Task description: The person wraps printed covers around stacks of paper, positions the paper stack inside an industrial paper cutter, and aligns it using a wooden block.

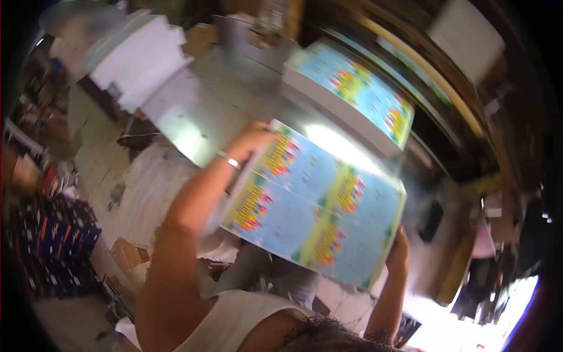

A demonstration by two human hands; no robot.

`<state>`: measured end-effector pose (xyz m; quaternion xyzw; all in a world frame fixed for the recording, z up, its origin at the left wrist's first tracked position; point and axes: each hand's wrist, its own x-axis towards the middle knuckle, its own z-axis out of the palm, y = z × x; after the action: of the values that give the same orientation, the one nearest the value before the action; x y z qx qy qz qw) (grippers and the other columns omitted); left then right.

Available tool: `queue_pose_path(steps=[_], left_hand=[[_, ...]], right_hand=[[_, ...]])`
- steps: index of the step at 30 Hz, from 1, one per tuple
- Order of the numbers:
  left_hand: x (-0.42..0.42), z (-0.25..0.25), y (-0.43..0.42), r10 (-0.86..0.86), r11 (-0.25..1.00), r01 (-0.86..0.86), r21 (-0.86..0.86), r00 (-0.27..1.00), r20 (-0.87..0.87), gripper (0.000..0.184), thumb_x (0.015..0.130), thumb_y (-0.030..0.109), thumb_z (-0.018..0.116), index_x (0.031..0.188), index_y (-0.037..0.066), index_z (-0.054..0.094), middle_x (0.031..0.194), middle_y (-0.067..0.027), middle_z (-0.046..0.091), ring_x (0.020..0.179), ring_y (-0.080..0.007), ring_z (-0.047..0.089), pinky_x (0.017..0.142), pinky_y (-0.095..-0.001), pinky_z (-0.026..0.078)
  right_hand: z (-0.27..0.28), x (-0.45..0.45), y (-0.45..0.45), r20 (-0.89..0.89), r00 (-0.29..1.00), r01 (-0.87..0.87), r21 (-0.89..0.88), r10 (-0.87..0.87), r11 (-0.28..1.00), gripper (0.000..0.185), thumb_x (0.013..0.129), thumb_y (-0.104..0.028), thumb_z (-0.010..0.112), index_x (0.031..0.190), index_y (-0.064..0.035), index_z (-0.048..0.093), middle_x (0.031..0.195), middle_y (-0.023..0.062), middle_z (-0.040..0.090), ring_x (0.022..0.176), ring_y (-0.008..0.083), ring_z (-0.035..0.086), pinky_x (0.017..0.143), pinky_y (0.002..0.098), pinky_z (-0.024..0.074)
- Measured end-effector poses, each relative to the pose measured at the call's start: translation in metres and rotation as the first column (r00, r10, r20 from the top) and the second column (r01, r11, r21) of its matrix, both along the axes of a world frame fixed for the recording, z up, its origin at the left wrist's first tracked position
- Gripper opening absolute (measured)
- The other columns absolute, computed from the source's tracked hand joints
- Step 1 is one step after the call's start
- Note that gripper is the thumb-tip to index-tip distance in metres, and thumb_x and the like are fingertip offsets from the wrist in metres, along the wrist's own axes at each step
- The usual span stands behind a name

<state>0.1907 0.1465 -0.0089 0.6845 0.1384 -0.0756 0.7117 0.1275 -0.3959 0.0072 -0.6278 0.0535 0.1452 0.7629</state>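
Note:
A wide printed sheet or stack of sheets (pixel 314 202), blue with green bands and yellow lettering, is held tilted in front of my body. My left hand (pixel 258 138) grips its upper left edge; a metal band circles that wrist. At the right edge my right hand (pixel 399 252) holds it, fingers partly hidden. Beyond it, a thick stack of similar printed sheets (pixel 352 94) lies on a shiny metal surface (pixel 226 88). Motion blurs the view, so I cannot tell how many sheets I hold.
A stepped pile of white sheets (pixel 138 61) stands at the upper left, near another person (pixel 73 35). Dark blue boxes (pixel 64 234) are stacked at the lower left. Beams and a rail (pixel 434 56) run along the upper right. A flat piece of cardboard (pixel 129 255) lies on the floor.

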Motion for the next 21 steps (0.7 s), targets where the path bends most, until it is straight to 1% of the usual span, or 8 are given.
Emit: queue_pose_path(steps=[1,3,7,11,14,15,16,21], left_hand=[[0.003,-0.001,0.003,-0.013,0.999,0.015,-0.035,0.998,0.058,0.026,0.09,0.021,0.075,0.103,-0.001,0.073,0.093,-0.0096,0.074,0.082,-0.0144,0.07,0.073,-0.0329,0.057],[0.018,0.006,0.005,-0.046,0.942,0.004,0.337,0.992,0.116,0.031,0.086,0.03,0.077,0.094,0.0,0.073,0.085,-0.007,0.072,0.074,-0.0132,0.064,0.066,-0.0344,0.052],[0.023,0.081,-0.01,-0.168,0.79,-0.084,0.607,0.923,0.346,0.034,0.087,0.035,0.071,0.085,0.001,0.071,0.076,-0.0207,0.07,0.071,-0.0349,0.07,0.068,-0.0469,0.053],[0.016,0.116,-0.058,-0.438,0.597,-0.06,0.8,0.811,0.388,0.044,0.091,0.022,0.061,0.133,0.006,0.059,0.084,-0.0226,0.07,0.08,-0.0383,0.07,0.076,-0.0513,0.053],[0.003,0.121,-0.096,-0.6,0.275,-0.135,0.952,0.75,0.28,0.038,0.089,0.008,0.057,0.115,-0.02,0.055,0.088,-0.0243,0.067,0.079,-0.0326,0.07,0.056,-0.0422,0.057],[0.02,0.083,-0.116,-0.471,0.45,-0.129,0.883,0.806,0.358,0.039,0.089,0.009,0.057,0.116,-0.019,0.056,0.091,-0.0251,0.066,0.083,-0.0344,0.069,0.057,-0.0434,0.057],[0.023,0.076,-0.122,-0.466,0.419,-0.138,0.898,0.815,0.343,0.038,0.09,0.01,0.057,0.115,-0.019,0.056,0.091,-0.0266,0.065,0.085,-0.0351,0.069,0.059,-0.0447,0.058],[0.037,0.062,-0.111,-0.37,0.527,-0.116,0.842,0.86,0.351,0.041,0.094,0.011,0.053,0.118,-0.022,0.054,0.088,-0.0282,0.067,0.08,-0.0379,0.069,0.063,-0.0487,0.057]], right_hand=[[0.014,0.006,0.013,0.045,0.997,-0.051,-0.118,0.057,0.992,0.044,0.099,-0.035,0.061,0.126,-0.0003,0.058,0.118,0.0098,0.064,0.107,0.0202,0.059,0.092,0.0351,0.0479],[0.029,0.018,0.041,0.034,0.998,0.056,-0.348,-0.047,0.936,0.044,0.094,-0.026,0.066,0.128,-0.0007,0.057,0.116,0.0084,0.064,0.107,0.0205,0.059,0.093,0.0343,0.0464],[0.08,0.035,0.084,0.293,0.948,0.148,-0.753,0.125,0.642,0.039,0.089,-0.026,0.073,0.115,0.0014,0.066,0.105,0.0149,0.07,0.095,0.0263,0.066,0.086,0.0391,0.0506],[0.129,0.038,0.138,0.347,0.894,0.274,-0.924,0.284,0.267,0.035,0.085,-0.03,0.078,0.098,0.0029,0.073,0.097,0.0236,0.073,0.089,0.0397,0.071,0.079,0.0454,0.054],[0.151,0.036,0.179,0.238,0.915,0.284,-0.954,0.327,-0.1,0.049,0.081,-0.044,0.08,0.092,0.003,0.073,0.094,0.0244,0.073,0.091,0.0444,0.07,0.08,0.0493,0.0548],[0.155,0.037,0.188,0.185,0.929,0.265,-0.937,0.32,-0.229,0.052,0.08,-0.047,0.079,0.091,0.0032,0.073,0.093,0.0242,0.072,0.091,0.0437,0.07,0.081,0.0498,0.0549],[0.151,0.04,0.192,0.14,0.937,0.244,-0.918,0.32,-0.313,0.055,0.082,-0.052,0.076,0.088,0.0028,0.073,0.09,0.0244,0.072,0.09,0.0426,0.07,0.082,0.0506,0.0548],[0.123,0.056,0.169,0.129,0.941,0.229,-0.925,0.314,-0.304,0.047,0.086,-0.044,0.073,0.088,0.0026,0.073,0.09,0.0249,0.071,0.091,0.0434,0.068,0.082,0.0508,0.0535]])
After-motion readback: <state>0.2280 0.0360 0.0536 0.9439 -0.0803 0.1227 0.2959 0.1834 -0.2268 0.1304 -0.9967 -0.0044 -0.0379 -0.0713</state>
